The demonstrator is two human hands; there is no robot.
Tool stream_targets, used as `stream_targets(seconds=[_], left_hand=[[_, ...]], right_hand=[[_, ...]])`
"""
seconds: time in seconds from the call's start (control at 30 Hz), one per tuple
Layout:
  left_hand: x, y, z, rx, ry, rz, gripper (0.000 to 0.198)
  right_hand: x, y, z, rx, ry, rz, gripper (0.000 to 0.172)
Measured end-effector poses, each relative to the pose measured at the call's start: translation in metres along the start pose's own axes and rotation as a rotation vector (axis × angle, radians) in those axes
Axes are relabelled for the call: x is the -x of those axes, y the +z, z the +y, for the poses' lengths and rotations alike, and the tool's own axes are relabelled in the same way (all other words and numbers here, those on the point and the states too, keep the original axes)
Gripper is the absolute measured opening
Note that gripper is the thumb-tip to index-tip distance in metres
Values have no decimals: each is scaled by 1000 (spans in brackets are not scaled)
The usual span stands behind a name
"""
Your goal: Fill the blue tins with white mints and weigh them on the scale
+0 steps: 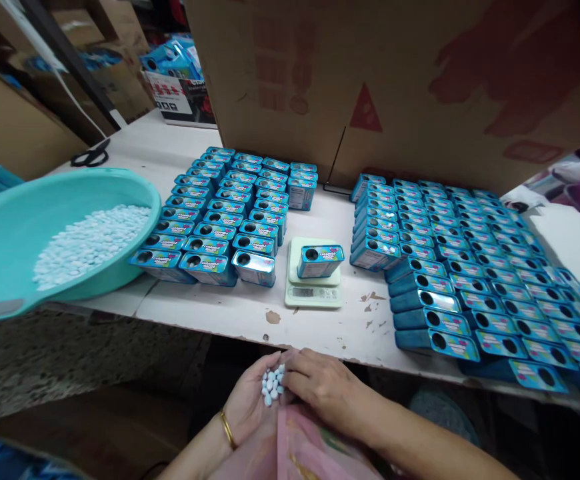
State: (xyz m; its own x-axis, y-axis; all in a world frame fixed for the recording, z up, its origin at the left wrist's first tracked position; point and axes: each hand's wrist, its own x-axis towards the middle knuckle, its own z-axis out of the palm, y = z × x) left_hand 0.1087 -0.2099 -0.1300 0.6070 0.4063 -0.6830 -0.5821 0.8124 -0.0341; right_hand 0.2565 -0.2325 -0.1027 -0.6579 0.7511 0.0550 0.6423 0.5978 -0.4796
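Below table edge — small pale-blue oval candies (272, 385) heaped in cupped left hand (247, 400).

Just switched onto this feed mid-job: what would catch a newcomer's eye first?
Two blocks of blue rectangular tins with round holes cover the white table, one left of centre, a larger one at right. Between them a single tin sits on a small pale-green scale. At far left a teal plastic basin holds white tablets; below the table edge the cupped left hand holds a few more, the right hand touching them.
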Motion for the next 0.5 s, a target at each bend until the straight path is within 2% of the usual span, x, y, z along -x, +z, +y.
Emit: stream_targets(seconds=[0.1,0.17,0.23,0.3,0.37,0.5], left_hand=[[-2,-6,2,-4,-16,-3,14],[-4,-10,4,-24,-23,14,16],[-5,-14,7,-46,-20,33,19],[-5,-17,11,-69,-6,46,22],[-6,-20,14,-82,9,50,23],[-4,-24,24,-60,41,39,22]], right_hand=[[1,-3,1,12,-28,9,16],[-2,-13,8,49,-57,105,19],[-9,-32,22,146,21,275,26],[-20,-56,42,285,195,395,38],[-34,-79,66,388,321,374,47],[-66,-111,116,381,318,245,43]])
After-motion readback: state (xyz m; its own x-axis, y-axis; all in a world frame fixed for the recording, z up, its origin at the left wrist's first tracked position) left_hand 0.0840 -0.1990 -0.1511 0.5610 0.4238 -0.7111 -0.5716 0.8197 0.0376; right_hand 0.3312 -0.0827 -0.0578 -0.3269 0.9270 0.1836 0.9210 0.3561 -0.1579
